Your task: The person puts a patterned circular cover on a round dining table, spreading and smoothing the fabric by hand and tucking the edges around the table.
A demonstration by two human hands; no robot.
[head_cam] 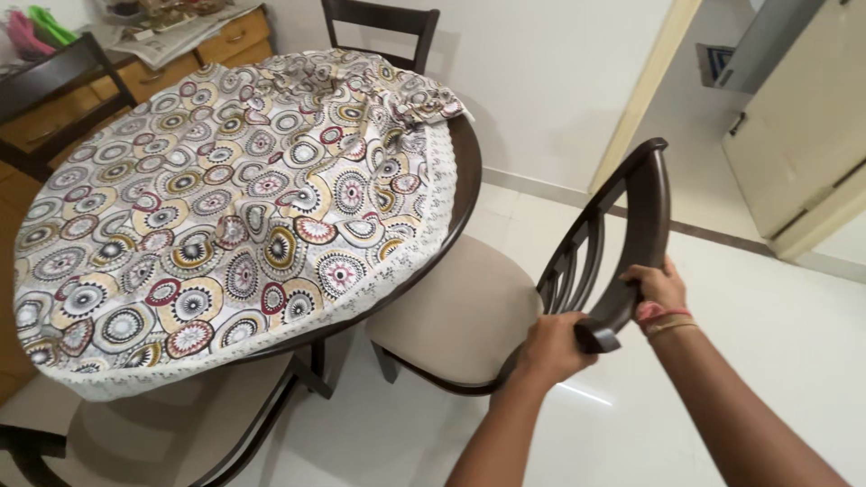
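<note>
A dark wooden chair [642,207] with a beige seat cushion [460,311] stands beside a round table, its seat partly under the table's edge. My left hand [552,347] grips the lower end of the chair's curved top rail. My right hand [657,287], with a red thread band at the wrist, holds the same rail a little higher. The round table [467,180] has a dark rim and is covered by a cloth [225,207] printed with circles; the cloth is bunched up at the far right edge.
Another beige-seated chair [153,433] sits under the table at the lower left. A third dark chair [379,27] stands at the far side by the white wall. A wooden drawer unit [135,77] is at the upper left. White floor tiles [749,298] and a doorway lie to the right.
</note>
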